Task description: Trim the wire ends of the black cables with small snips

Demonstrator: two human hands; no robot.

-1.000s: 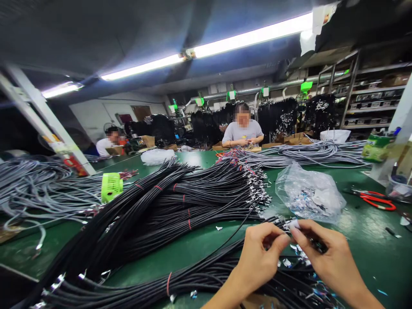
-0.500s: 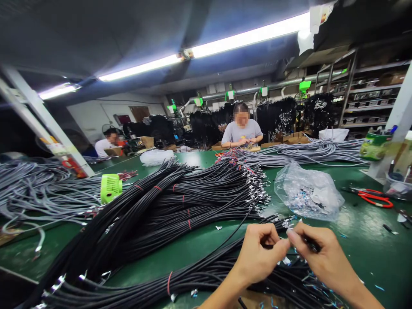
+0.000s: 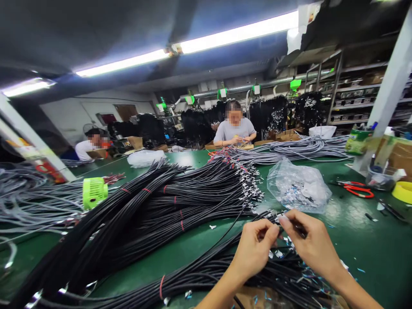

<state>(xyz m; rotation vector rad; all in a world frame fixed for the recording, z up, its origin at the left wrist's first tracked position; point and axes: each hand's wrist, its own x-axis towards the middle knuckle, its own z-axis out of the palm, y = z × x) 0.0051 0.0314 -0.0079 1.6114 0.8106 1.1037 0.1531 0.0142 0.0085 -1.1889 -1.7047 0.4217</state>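
My left hand (image 3: 255, 246) is closed in a pinch at the front right of the bench, around a black cable whose end lies between my hands. Close beside it, my right hand (image 3: 310, 240) is also closed, thumb and fingertips pressed together at that cable end. Something dark shows within its curled fingers, too hidden to name. Under and behind both hands runs a bundle of black cables (image 3: 189, 277) tied with a red band, its stripped ends near my fingertips. Bits of white and blue scrap lie around it. A larger pile of black cables (image 3: 154, 210) stretches across the middle.
A clear plastic bag (image 3: 298, 186) holding scraps sits beyond my right hand. Red-handled pliers (image 3: 357, 189) lie farther right, near a yellow tape roll (image 3: 404, 192). At left are a green fan (image 3: 94, 193) and grey cables (image 3: 41, 201). A co-worker (image 3: 234, 128) sits across the bench.
The view has turned slightly right, so the bench things sit farther left. My right hand has moved a little closer over my left, both still pinched at the cable end.
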